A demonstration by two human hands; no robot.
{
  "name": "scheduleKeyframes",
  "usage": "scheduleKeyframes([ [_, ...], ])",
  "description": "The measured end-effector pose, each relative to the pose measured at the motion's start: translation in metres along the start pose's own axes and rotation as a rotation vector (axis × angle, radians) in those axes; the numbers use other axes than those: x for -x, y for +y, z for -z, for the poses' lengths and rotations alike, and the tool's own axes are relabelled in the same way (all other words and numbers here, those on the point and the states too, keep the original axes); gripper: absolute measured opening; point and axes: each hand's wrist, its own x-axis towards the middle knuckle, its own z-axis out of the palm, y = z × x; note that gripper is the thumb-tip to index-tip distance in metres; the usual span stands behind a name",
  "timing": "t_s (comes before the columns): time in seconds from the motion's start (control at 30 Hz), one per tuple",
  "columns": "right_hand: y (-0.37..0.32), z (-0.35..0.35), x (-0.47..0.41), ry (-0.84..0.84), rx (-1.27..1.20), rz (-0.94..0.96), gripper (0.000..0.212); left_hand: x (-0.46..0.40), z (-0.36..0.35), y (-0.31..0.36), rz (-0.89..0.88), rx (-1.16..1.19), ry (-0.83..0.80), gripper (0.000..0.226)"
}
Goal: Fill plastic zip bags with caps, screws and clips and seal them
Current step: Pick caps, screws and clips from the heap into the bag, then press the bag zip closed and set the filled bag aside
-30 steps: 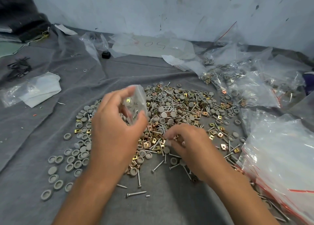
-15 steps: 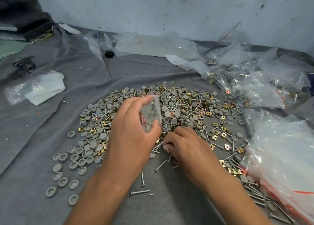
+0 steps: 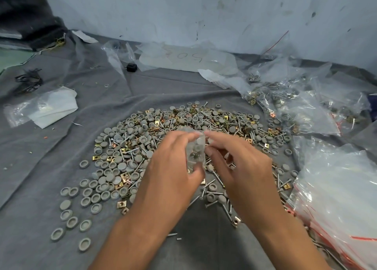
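The left hand point(image 3: 173, 167) hides much of the small bag point(image 3: 196, 149).

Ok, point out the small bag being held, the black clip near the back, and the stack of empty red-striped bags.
Small zip bag point(image 3: 196, 149): head view, its clear middle between the hands.
Black clip point(image 3: 131, 67): head view, its top.
Empty bag stack point(image 3: 342, 188): head view, top sheet.

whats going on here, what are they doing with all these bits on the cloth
A person is packing small hardware into a small clear zip bag. The left hand grips the bag, which already holds grey caps, above the pile of grey caps, screws and gold clips spread on the grey cloth. The right hand has its fingers at the bag's top edge; whether it is dropping parts in or sealing cannot be told. Filled bags lie to the right.
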Motion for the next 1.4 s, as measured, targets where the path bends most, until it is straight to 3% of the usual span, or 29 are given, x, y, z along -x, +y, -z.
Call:
scheduleKeyframes([
  [0.13,0.000,0.003,0.002,0.118,-0.062,0.020,0.012,0.001,0.001,-0.002,-0.003,0.007,0.004,0.054],
  [0.3,0.000,-0.004,-0.001,0.011,-0.050,0.086,0.009,0.001,0.002,-0.001,-0.024,0.035,0.003,0.050],
  [0.53,0.011,0.011,-0.005,0.051,-0.121,-0.067,0.018,0.003,0.018,0.003,-0.180,0.024,0.085,0.050],
  [0.63,0.011,0.020,-0.008,0.060,-0.263,-0.163,0.023,0.004,0.027,0.001,-0.281,0.119,0.166,0.035],
  [0.73,0.009,0.027,-0.010,-0.030,-0.463,-0.240,0.026,0.002,0.035,0.000,-0.194,0.300,0.143,0.023],
  [0.83,0.009,0.025,-0.009,-0.097,-0.559,-0.297,0.016,0.001,0.032,0.000,-0.068,0.393,0.039,0.032],
  [1.1,0.013,0.025,-0.004,-0.186,-0.535,-0.348,0.007,-0.001,0.019,-0.004,-0.073,0.299,0.033,0.035],
  [1.4,0.003,0.024,0.000,-0.165,-0.374,-0.244,0.009,0.002,0.020,0.002,-0.121,0.350,0.062,0.035],
])
